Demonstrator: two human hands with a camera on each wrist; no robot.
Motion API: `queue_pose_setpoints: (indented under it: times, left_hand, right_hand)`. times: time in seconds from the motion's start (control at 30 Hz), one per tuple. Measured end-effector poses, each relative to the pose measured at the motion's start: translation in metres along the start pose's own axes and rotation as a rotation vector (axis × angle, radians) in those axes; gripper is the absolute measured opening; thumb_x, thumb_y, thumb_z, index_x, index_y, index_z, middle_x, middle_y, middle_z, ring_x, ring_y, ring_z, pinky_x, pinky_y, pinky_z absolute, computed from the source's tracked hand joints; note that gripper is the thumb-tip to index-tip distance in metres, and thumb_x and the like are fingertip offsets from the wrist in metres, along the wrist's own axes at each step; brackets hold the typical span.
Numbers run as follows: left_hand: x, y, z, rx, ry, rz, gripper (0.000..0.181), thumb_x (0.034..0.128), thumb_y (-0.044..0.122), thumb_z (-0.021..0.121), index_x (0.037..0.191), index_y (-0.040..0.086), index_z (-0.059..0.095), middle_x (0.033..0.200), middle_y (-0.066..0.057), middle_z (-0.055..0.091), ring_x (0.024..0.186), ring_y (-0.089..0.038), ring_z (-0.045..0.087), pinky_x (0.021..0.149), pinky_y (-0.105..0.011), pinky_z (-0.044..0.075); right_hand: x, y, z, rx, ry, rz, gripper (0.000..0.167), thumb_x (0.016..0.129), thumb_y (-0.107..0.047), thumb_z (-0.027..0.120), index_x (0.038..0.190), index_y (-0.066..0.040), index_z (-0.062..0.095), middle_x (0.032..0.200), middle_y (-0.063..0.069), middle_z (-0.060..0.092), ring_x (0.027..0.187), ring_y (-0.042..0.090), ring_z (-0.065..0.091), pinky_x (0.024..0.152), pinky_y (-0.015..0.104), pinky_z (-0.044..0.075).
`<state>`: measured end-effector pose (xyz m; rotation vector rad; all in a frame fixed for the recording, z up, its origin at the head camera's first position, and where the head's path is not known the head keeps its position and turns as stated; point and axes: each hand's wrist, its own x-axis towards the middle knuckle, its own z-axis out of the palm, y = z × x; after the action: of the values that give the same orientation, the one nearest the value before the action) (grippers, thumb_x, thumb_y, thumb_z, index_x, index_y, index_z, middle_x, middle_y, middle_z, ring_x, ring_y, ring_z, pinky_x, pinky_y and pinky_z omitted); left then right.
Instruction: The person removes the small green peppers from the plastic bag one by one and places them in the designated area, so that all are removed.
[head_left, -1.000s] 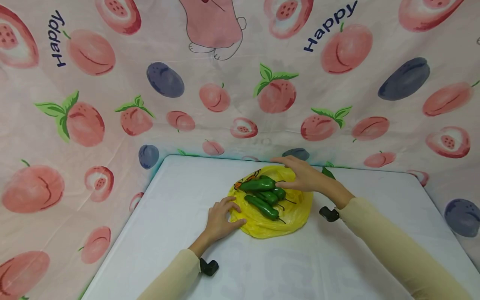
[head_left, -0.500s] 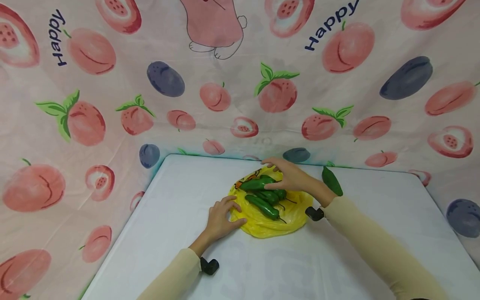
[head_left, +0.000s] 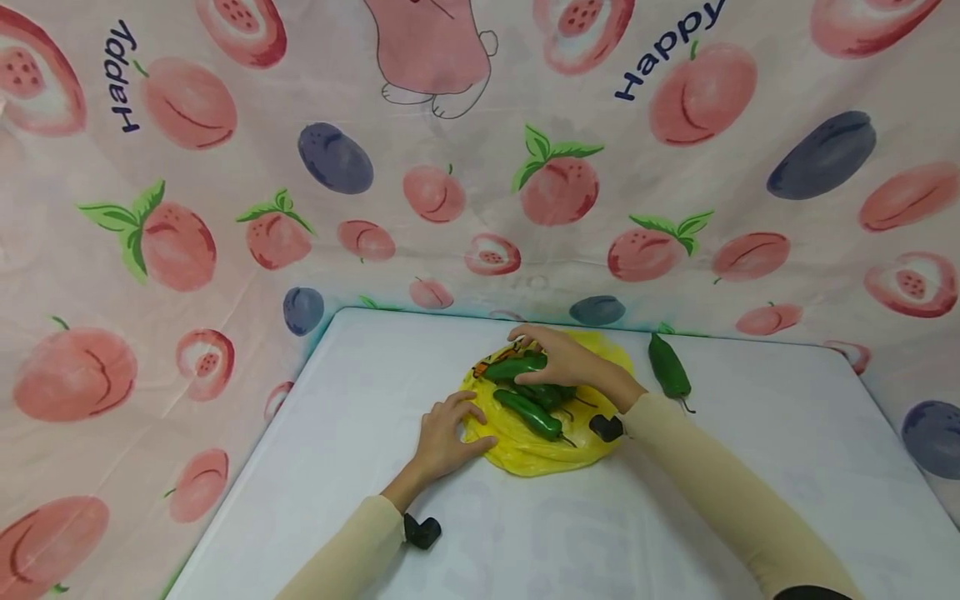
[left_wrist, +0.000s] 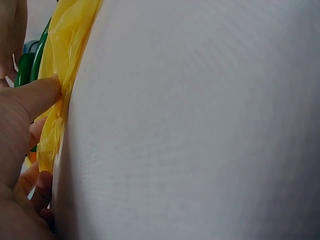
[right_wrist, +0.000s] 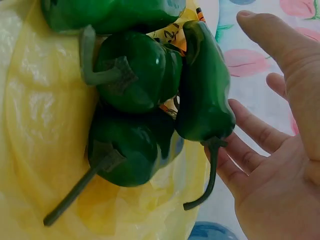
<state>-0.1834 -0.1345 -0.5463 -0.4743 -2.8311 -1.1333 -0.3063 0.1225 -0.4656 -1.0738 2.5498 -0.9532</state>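
Note:
Several green peppers lie on a yellow plastic bag, among them a front pepper and an upper pepper. My left hand rests at the bag's left edge, fingers loosely bent; in the left wrist view its thumb touches the yellow plastic. From behind, my right hand reaches over the peppers, thumb and fingers spread around the upper one. The right wrist view shows that hand beside a long pepper, fingertips partly hidden behind it and thumb apart from it.
A single green pepper lies on the white table, right of the bag near the back edge. Fruit-printed cloth hangs behind the table and along its sides.
My right hand has moved left and slightly down over the peppers, uncovering the single pepper at the right. The left hand has stayed at the bag's edge.

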Motion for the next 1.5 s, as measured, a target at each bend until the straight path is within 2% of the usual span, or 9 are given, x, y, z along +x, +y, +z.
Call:
queue_pose_setpoints:
  times: [0.23,0.47,0.7,1.23,1.5]
  left_hand:
    - [0.000,0.000,0.000,0.012,-0.009,-0.007,0.030,0.0863,0.042,0.082,0.103,0.021,0.069,0.149,-0.007,0.053,0.121,-0.033,0.052,0.090,-0.048,0.033]
    - [0.000,0.001,0.000,0.008,-0.015,-0.020,0.029,0.0855,0.041,0.083,0.104,0.023,0.068,0.149,-0.005,0.053,0.123,-0.033,0.051,0.092,-0.048,0.032]
    - [0.000,0.001,0.000,0.008,-0.011,-0.023,0.028,0.0855,0.041,0.083,0.103,0.024,0.068,0.149,-0.004,0.053,0.123,-0.032,0.051,0.090,-0.046,0.033]
    - [-0.001,0.000,0.001,0.009,-0.001,-0.009,0.028,0.0854,0.041,0.083,0.101,0.024,0.068,0.148,-0.005,0.054,0.121,-0.032,0.052,0.088,-0.046,0.032]
    - [0.000,0.000,0.000,0.017,0.003,-0.009,0.028,0.0853,0.041,0.083,0.102,0.024,0.068,0.148,-0.004,0.054,0.121,-0.032,0.052,0.088,-0.045,0.032]
  right_hand:
    - [0.005,0.003,0.005,-0.003,-0.031,0.021,0.063,0.089,-0.022,0.082,0.142,-0.013,0.049,0.134,0.017,0.061,0.122,0.035,0.059,0.102,0.052,0.048]
    - [0.005,0.003,0.008,-0.036,-0.053,0.025,0.064,0.090,-0.019,0.080,0.145,-0.010,0.049,0.133,0.019,0.062,0.121,0.033,0.060,0.103,0.052,0.047]
    - [0.005,0.002,0.008,-0.046,-0.058,0.020,0.057,0.092,-0.011,0.078,0.143,-0.011,0.052,0.135,0.018,0.062,0.123,0.034,0.060,0.104,0.055,0.046]
    - [0.002,0.000,0.010,-0.077,-0.064,-0.019,0.043,0.094,-0.009,0.075,0.135,-0.010,0.062,0.137,0.010,0.062,0.125,0.030,0.058,0.108,0.051,0.043]
    - [-0.001,-0.001,0.009,-0.110,-0.072,-0.055,0.040,0.096,-0.009,0.073,0.134,-0.011,0.063,0.143,0.010,0.059,0.134,0.033,0.052,0.112,0.053,0.038]
